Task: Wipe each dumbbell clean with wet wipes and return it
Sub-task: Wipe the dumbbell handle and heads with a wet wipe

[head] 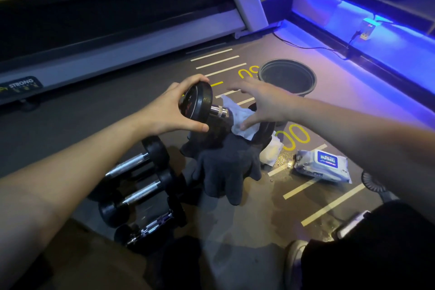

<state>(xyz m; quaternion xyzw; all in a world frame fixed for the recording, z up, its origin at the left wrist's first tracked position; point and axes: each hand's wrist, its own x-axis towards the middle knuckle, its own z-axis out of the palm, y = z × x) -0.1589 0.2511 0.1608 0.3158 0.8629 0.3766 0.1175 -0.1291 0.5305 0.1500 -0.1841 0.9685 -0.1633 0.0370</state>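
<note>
Left hand [174, 110]: fingers and thumb wrapped around the rim of the near black head of a dumbbell [200, 108], gripping it and holding that end raised above the floor. Right hand [263, 103]: fingers spread wide, the thumb pressing a white wet wipe [244, 122] against the dumbbell's far end; the wipe drapes over the handle and the far head (most of that head is hidden behind wipe and hand). The chrome handle shows between the two hands, tilted down toward the right.

Directly below the held dumbbell lies a dark grey cloth [226, 167], bunched on the floor [117, 129]. Just right of the cloth, a crumpled used wipe [273, 153] lies on the floor. Farther right, a wet wipes pack [322, 167] lies flat beside a wet patch on the floor.

To the left of the cloth, three smaller dumbbells [136, 186] with black heads and chrome handles lie side by side in a row, under the left forearm.

Beyond the right hand stands a round black bin [287, 77], open at the top. The floor bears white stripes and yellow numerals. A treadmill [117, 37] with a pale frame runs across the upper left, and a blue light strip [353, 21] glows along the upper right.
</note>
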